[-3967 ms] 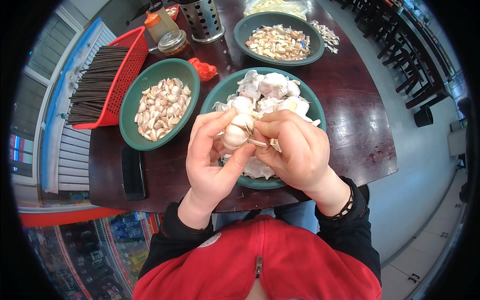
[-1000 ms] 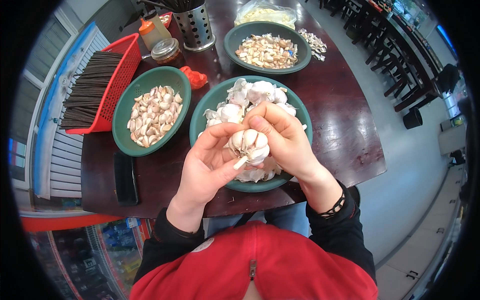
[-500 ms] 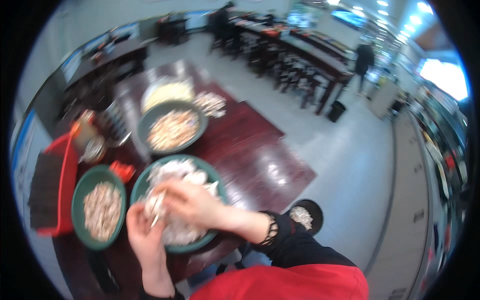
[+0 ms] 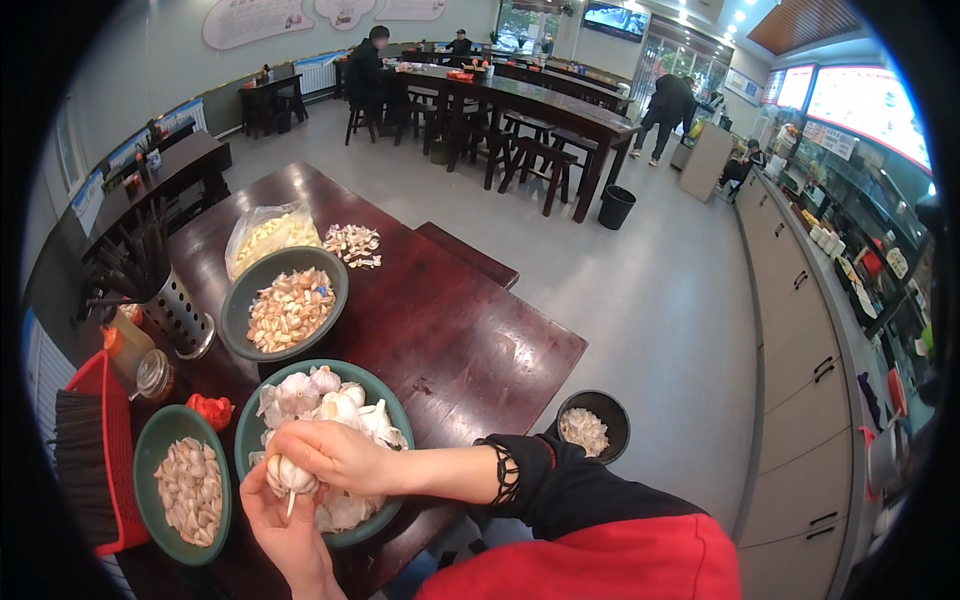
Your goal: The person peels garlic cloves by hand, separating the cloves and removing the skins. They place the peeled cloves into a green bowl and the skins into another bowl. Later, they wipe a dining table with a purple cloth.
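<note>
A garlic bulb sits in both grips at the left edge of the green bowl — left hand cradling it, right hand closed over its top. It is probably being broken apart; the next move calls for steady left support and a careful right-hand pry.

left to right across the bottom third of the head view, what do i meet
Red plastic basket of dark sticks, green plastic bowl of loose garlic cloves, larger green plastic bowl of garlic bulbs, round black bin of whitish scraps, long pale cabinet row.
</note>
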Demonstrator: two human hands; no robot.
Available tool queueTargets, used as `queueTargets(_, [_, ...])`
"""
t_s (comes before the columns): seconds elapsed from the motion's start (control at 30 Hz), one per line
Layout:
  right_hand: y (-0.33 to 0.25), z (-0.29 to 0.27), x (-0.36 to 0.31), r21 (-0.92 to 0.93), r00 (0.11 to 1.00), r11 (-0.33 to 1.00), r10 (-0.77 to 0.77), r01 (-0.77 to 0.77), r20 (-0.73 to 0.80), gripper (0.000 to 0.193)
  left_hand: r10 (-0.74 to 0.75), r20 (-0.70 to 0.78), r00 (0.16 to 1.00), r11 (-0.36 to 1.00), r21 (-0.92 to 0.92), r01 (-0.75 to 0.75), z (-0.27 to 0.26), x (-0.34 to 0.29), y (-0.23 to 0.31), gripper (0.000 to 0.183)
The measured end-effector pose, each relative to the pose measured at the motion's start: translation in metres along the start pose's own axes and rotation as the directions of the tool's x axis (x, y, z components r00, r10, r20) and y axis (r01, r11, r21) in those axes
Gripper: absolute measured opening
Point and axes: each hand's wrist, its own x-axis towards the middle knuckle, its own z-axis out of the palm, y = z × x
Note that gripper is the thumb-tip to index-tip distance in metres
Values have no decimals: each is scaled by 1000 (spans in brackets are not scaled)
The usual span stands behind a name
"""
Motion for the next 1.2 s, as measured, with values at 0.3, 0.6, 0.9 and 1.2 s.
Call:
queueTargets(0.3, [-5,0,-4,-218,998,975,-32,41,48,30,-20,-47,999,995,-97,15,-3,2,-6,54])
queueTargets(0.6, [6,-4,3,61,999,998,-21,19,34,23,48,11,999,996,-72,-47,8,0,-5,50])
queueTargets(0.9, [1,-9,4,3,995,999,-52,52,82,20,-49,90,995,970,-234,69,2,2,1,48])
queueTargets(1.2, [1,-16,16,-605,903,700,-423,380,77,13,-33,110,993,912,-402,74,-4,8,8,51])
